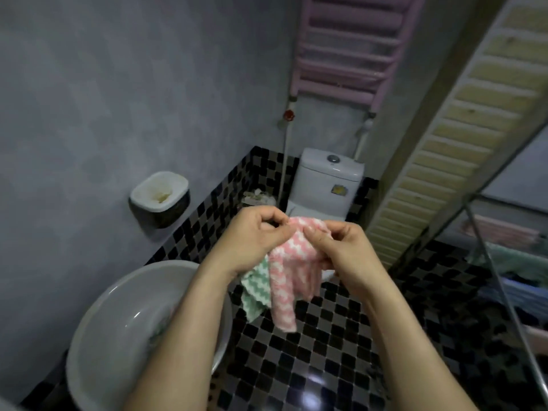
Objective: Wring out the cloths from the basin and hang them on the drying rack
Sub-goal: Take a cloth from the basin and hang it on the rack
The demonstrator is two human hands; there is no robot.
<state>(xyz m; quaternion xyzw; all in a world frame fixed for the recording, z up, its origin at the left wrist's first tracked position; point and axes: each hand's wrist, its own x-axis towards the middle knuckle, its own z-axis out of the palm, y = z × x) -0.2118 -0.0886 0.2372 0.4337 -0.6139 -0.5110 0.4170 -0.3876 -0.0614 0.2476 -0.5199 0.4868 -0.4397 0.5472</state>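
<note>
basin (98, 327): nearest, lower left on the tiled floor (326, 351), under the left forearm; greenish patch inside by the arm, cannot tell if it is another cloth.
left hand (252, 238): fingers curled, pinching the top edge of the pink cloth (284, 280); the green cloth (255, 289) hangs from under this palm, so it looks held too.
right hand (335, 247): thumb and fingers pinching the pink cloth's top edge, just beside the left hand.
cloth position: both cloths are out of the basin, mid-air between and below the hands, over the floor just right of the basin rim; pink in front, green behind and to its left, touching.
step: looks like opening out or sorting the pink cloth, ready for hanging.
progress: judged mid-task; two cloths lifted and seemingly wrung (no drips visible, not certain), neither hung yet.
drying rack (510, 198): metal frame at the right edge, well apart from the hands; blurry teal and pink fabric already on it.
left to do: carry across, drape both, check the basin.
toilet (329, 179): behind the hands.
wall rail (347, 46): pink, high on the far wall, bare.
</note>
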